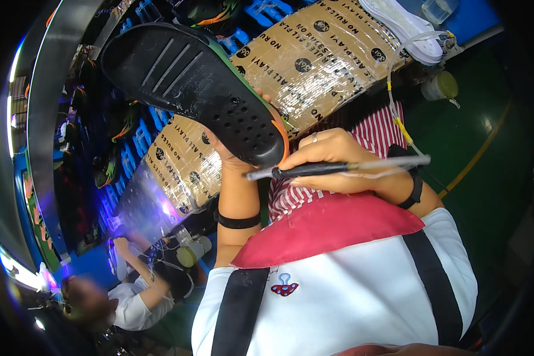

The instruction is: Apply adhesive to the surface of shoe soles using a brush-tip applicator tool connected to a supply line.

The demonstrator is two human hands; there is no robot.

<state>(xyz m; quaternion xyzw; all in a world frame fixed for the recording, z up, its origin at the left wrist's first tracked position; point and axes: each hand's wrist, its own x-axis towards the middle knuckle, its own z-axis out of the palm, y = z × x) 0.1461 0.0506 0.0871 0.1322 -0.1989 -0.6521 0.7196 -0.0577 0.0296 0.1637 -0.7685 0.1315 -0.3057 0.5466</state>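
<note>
My left hand (224, 151) holds up a black shoe sole (203, 98) with green and orange side edges. The palm is under the heel end, and fingertips curl over the far edge. Slots show in the broad toe part and round holes in the heel. My right hand (333, 155) is closed around a slim pen-like tool (305, 171) with a black grip and pale ends, held crosswise just below the heel. A thumb and finger come close to the sole's orange edge; I cannot tell whether they touch it.
A cardboard-covered, film-wrapped ledge (314, 56) runs beneath the sole. White soles (418, 38) and a lidded jar (440, 88) with a thin tube are at right. Several black soles lie on the blue rack (107, 166). A co-worker (133, 302) sits at lower left, under purple light.
</note>
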